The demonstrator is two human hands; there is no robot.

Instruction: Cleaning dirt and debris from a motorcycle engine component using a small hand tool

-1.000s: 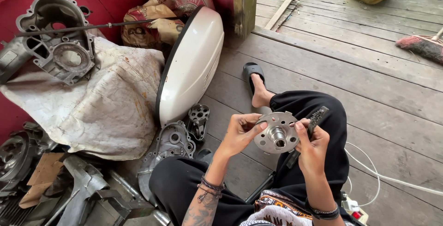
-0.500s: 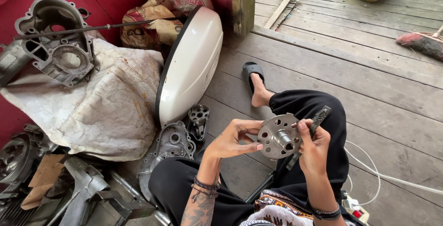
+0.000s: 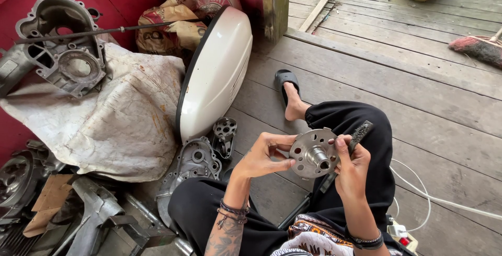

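Note:
A round metal hub (image 3: 312, 154) with a ring of holes and a short central shaft is held over my lap. My left hand (image 3: 264, 155) grips its left rim with the fingertips. My right hand (image 3: 351, 164) steadies the right side of the hub and also holds a dark wire brush (image 3: 360, 131), whose bristle end sticks up past my fingers. My legs in black trousers are crossed beneath, one foot in a black sandal (image 3: 286, 81) stretched out on the wooden floor.
A white rounded body panel (image 3: 217, 73) leans to the left. Grey engine casings (image 3: 63, 52) lie on a dirty cloth (image 3: 112, 125); smaller metal covers (image 3: 201, 154) sit near my knee. White cables (image 3: 444, 201) run at right. A broom (image 3: 478, 47) lies far right.
The hub has been turned in my hands, its face tilting so the shaft now points toward me and to the right. My left fingers shifted along the rim.

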